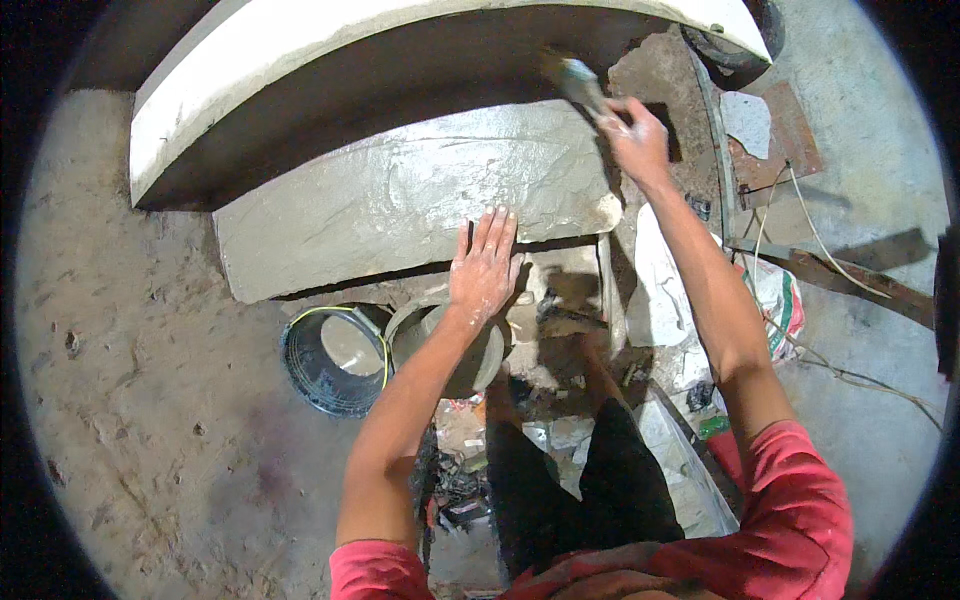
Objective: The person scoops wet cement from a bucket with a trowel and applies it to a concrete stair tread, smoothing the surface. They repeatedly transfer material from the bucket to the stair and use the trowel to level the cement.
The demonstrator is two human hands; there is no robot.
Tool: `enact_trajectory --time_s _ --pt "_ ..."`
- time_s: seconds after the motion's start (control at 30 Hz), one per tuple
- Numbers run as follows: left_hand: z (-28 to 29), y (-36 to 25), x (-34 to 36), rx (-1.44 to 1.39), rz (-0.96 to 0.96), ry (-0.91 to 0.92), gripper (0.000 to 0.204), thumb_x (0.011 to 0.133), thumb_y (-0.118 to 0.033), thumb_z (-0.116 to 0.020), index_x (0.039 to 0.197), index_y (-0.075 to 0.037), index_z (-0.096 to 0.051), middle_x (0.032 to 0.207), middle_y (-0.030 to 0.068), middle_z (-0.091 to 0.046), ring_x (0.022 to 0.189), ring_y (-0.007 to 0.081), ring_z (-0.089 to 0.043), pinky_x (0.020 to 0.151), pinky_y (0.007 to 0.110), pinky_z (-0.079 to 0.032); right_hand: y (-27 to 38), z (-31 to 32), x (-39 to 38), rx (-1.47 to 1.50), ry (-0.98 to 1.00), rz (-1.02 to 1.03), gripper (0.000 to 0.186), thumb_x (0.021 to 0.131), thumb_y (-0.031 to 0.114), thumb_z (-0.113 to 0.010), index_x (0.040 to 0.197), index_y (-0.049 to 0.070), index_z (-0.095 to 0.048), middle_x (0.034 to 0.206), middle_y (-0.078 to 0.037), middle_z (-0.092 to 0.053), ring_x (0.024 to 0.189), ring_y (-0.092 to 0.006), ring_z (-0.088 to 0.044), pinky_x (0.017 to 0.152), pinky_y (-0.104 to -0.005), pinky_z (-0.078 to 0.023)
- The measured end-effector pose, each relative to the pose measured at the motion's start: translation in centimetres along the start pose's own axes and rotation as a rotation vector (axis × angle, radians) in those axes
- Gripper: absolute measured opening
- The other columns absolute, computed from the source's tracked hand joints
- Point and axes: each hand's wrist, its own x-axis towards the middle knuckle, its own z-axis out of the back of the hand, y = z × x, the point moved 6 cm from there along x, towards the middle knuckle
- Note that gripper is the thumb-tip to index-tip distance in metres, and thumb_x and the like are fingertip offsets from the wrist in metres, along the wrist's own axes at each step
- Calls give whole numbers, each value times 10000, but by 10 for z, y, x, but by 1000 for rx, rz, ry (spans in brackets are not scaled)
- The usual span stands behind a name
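Note:
A slab of wet grey cement (pixel 420 190), shiny in the middle, lies under a curved white-edged ledge (pixel 400 25). My left hand (pixel 484 268) rests on its front edge, palm down with the fingers stretched forward; nothing is held in it. Up at the slab's far right end, my right hand (pixel 638 145) is wrapped round the handle of a paintbrush (pixel 582 85). The brush's bristle end points up and left into the shadow below the ledge, slightly blurred. Whether the bristles touch a surface I cannot tell.
Below the slab stand a black bucket (pixel 310 375) with a yellow-green cord and a grey-coated bucket (pixel 487 360), partly behind my left forearm. Rubble surrounds my legs. On the right lie a white sack (pixel 783 300), loose cables (pixel 820 240), a board (pixel 795 125) and a tyre (pixel 735 60).

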Motion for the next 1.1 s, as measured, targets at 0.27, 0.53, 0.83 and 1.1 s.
enact_trajectory --time_s 0.27,0.53,0.83,1.1 --pt "14 -7 3 -15 -37 -28 671 1004 -382 -548 1564 -68 -355 1608 114 -369 1520 283 -282 1238 555 -189 -71 85 -40 51 -321 -296 290 882 188 -749 1103 12 -687 980 -131 -727 904 -218 -684 832 -360 -525" --pt "16 -44 7 -28 -99 4 683 994 -376 -561 1566 -66 -352 1609 111 -371 1515 287 -291 1245 537 -186 -58 68 -24 142 -147 -139 275 886 169 -751 1113 26 -694 1022 -120 -733 910 -207 -675 837 -331 -512" --pt "-8 -96 -131 -609 366 -3 640 1000 -230 -580 1551 -20 -330 1544 256 -412 1446 415 -384 1192 562 -297 -156 153 -250 244 -137 -667 189 1000 172 -615 1082 2 -634 880 -60 -627 762 -154 -601 650 -320 -507" --pt "-29 15 -246 -578 1023 -242 516 1020 -269 -521 1419 57 -494 1439 337 -496 1318 488 -496 1136 497 -388 -8 80 -402 170 420 -526 175 931 56 -668 1077 -37 -641 915 -36 -634 838 -115 -553 786 -304 -479"
